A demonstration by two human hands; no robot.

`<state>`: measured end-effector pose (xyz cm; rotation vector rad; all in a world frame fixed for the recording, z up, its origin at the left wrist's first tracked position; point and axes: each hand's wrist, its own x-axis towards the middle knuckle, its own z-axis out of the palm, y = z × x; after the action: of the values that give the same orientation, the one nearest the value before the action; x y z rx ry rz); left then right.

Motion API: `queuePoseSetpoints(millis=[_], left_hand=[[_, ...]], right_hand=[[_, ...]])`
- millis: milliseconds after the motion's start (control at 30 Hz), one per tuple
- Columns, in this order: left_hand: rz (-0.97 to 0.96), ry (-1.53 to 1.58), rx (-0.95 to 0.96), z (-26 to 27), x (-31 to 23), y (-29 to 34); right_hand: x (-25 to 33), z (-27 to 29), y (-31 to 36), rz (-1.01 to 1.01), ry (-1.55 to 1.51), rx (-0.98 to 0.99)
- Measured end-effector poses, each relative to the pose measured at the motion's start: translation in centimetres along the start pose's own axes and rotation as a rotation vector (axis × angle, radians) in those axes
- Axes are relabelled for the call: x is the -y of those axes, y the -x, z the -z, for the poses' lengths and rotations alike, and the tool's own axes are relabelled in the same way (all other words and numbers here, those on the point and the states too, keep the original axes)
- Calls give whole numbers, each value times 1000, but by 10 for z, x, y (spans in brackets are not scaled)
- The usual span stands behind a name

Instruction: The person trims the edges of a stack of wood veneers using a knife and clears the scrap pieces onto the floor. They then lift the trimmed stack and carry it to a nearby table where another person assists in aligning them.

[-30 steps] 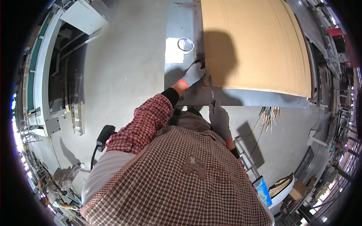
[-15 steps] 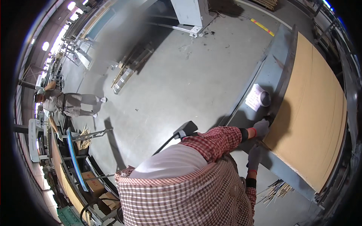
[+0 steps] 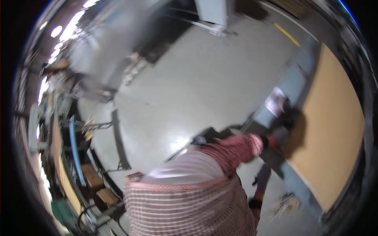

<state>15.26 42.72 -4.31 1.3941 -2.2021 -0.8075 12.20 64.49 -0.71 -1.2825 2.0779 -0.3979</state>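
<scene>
Head view showed the tan cardboard [image 3: 334, 129] lying flat on the blue-grey counter [image 3: 296, 76]. Beside the cardboard's left edge, close to its near corner, was the left hand [image 3: 281, 135]; blur hid whether its grip was open or closed on anything. The right hand [image 3: 263, 176] hung apart from the cardboard, below that corner, its grip equally unreadable. White paper [image 3: 275, 101] lay left of the cardboard. The cardboard was laid out; what handling was finished or remained could not be told.

Blur obscures the left fingers [image 3: 283, 133] and the right fingers [image 3: 264, 172].
</scene>
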Motion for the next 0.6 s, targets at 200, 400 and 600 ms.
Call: queuePoseSetpoints(millis=[200, 400, 600], left_hand=[[-165, -61, 123, 32, -25, -10], [52, 137, 52, 21, -1, -12], [348, 390, 215, 45, -35, 32]], right_hand=[[-26, -20, -65, 355, 252, -107], [-26, 28, 92, -66, 35, 340], [-4, 188, 9, 143, 68, -213]])
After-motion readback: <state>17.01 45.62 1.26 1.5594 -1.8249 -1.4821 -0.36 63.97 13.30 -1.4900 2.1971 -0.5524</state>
